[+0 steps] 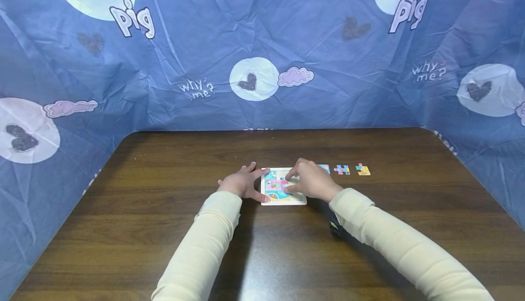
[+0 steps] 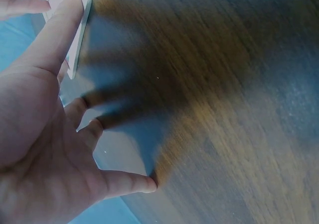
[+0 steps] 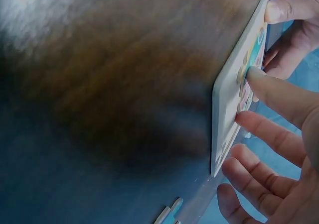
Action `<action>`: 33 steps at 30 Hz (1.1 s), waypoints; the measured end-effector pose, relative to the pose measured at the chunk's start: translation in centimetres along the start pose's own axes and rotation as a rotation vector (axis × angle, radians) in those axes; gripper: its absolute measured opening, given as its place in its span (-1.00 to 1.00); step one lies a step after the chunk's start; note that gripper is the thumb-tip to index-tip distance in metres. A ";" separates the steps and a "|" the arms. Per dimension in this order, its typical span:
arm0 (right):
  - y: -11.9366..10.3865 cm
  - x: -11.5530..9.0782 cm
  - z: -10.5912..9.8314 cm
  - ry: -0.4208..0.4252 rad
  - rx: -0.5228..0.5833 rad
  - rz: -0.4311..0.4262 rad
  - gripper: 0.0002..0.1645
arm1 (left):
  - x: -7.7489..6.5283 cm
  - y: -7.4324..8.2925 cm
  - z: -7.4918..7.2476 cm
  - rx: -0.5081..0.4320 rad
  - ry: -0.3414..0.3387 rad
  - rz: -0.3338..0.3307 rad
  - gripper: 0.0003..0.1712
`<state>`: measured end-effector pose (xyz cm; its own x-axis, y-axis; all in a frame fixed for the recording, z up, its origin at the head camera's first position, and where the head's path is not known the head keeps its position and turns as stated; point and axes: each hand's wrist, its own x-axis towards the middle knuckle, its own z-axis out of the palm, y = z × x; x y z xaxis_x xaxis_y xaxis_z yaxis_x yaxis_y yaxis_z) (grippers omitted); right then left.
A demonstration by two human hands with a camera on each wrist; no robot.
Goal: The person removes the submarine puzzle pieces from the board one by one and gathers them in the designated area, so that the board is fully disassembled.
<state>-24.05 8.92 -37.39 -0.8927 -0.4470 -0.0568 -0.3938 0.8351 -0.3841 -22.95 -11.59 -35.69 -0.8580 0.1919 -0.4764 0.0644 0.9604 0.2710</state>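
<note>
A small square jigsaw puzzle tray (image 1: 283,203) with a white rim lies on the table, its left part filled with blue and pink picture pieces. My left hand (image 1: 243,183) is at the left side, fingers spread; its thumb and index finger rest on the tray's left corners. Over the tray, my right hand (image 1: 313,180) pinches a puzzle piece (image 3: 244,87) between thumb and index finger, right against the joined pieces. The other right fingers are loosely bent above the rim. Pale bare tray bottom (image 3: 227,104) shows beside that piece in the right wrist view.
Right of the tray lie loose puzzle pieces: one partly behind the right hand (image 1: 324,168), a pink and blue piece (image 1: 342,170), and a yellow one (image 1: 363,170). The brown wooden table (image 1: 164,237) meets a blue printed cloth (image 1: 197,46) at the back and sides.
</note>
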 end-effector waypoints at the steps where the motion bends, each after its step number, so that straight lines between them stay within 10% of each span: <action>1: 0.0 0.0 0.0 0.002 -0.001 0.000 -0.63 | 0.0 0.0 0.0 0.003 -0.002 -0.002 0.03; 33: 0.0 0.3 0.5 0.071 -0.031 -0.109 -0.65 | -0.6 0.1 -0.2 -0.004 0.006 0.000 0.04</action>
<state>-24.21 8.60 -37.88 -0.8572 -0.5126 0.0493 -0.4946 0.7928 -0.3560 -22.55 -11.64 -35.23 -0.8611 0.1908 -0.4713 0.0626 0.9597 0.2740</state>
